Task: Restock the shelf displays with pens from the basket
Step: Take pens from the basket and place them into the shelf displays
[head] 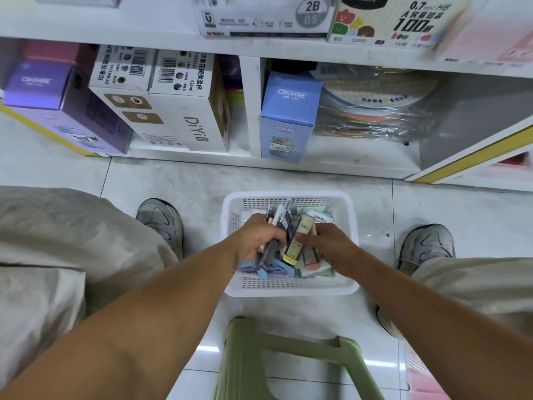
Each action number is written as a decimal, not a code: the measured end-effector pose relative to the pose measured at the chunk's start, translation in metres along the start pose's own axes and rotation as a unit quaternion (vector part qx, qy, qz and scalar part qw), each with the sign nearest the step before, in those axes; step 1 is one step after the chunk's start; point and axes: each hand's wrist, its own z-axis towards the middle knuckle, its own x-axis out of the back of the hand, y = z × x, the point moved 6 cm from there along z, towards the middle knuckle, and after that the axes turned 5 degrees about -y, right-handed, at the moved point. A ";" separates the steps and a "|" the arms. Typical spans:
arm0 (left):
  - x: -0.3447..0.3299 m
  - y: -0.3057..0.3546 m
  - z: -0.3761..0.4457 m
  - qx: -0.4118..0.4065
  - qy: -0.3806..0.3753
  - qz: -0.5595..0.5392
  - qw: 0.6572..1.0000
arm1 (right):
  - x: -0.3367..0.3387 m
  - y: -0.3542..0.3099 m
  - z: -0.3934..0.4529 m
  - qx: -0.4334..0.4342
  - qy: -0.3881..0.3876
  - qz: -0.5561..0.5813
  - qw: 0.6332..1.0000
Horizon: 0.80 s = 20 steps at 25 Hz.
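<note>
A white plastic basket [290, 287] stands on the tiled floor between my feet, filled with several pastel pen packs [314, 262]. My left hand [258, 236] is inside it and grips a bundle of dark and white pens [278, 223] that stick up toward the shelf. My right hand [327, 242] reaches in from the right, its fingers pinching a yellow pack [294, 246] beside the bundle. The white shelf unit [259, 163] stands just beyond the basket.
A green plastic stool [277, 350] sits under me, close in front. The bottom shelf holds a purple box [57, 105], white DiYi boxes [178, 116], a blue CRUHRE box [288, 116] and wrapped coloured discs [375, 111]. Stationery cartons [398, 21] sit on the shelf above.
</note>
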 end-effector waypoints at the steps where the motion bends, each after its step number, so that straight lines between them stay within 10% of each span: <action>1: -0.004 -0.001 0.001 0.002 -0.009 -0.014 1.000 | -0.001 0.000 0.000 -0.002 -0.009 0.020 1.000; 20: -0.010 0.005 -0.005 -0.035 -0.048 -0.030 0.998 | 0.001 -0.014 -0.007 -0.020 -0.059 0.049 0.997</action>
